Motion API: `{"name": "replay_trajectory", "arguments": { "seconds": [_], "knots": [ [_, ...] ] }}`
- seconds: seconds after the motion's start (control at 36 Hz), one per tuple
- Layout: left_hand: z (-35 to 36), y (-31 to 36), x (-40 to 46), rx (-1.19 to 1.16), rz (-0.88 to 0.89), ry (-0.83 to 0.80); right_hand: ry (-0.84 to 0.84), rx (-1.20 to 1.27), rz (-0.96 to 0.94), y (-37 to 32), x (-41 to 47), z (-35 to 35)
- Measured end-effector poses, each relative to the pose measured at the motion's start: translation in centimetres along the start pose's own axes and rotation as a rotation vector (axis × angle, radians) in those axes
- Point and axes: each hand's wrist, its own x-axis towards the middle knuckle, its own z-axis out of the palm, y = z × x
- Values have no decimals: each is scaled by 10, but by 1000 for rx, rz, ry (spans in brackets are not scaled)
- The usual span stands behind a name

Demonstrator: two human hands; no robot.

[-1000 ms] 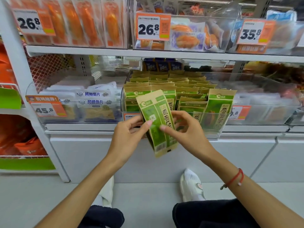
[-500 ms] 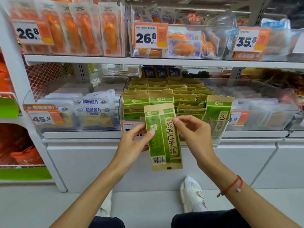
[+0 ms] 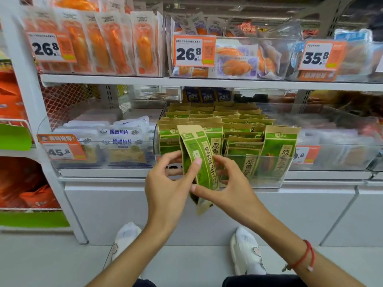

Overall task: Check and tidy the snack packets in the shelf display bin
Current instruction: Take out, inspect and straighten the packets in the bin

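A green and kraft-brown snack packet is held upright in front of the clear display bin, turned partly edge-on toward me. My left hand grips its left side, thumb on the front face. My right hand holds its right side, thumb on the lower front. Behind it the bin holds several rows of the same green packets, most standing upright. One packet leans at the front right of the bin.
A clear bin of white fish-slice packets stands to the left, another clear bin to the right. The upper shelf carries orange packets and price tags. Orange bags fill a rack at far left. White shoes are on the floor below.
The packet has been twisted from facing me flat to partly edge-on and raised slightly. Both hands have shifted lower on it, the right thumb now near its bottom.
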Motion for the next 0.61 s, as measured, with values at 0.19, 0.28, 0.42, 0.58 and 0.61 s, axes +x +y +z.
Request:
{"name": "replay_trajectory", "arguments": {
  "seconds": [0.19,0.28,0.42,0.58,0.61],
  "knots": [
    [-2,9,5,-42,-113,-148,-88,280,162,-1,9,-15],
    [-5,-4,12,122,-208,-250,-119,459,220,1,13,-26],
    [-1,-3,10,2,-210,-381,-378,640,249,2,11,-32],
    [-6,1,10,-270,-229,-254,-267,477,188,0,11,-28],
    [-6,0,10,-251,-194,-203,-197,415,179,2,12,-27]
  ]
}}
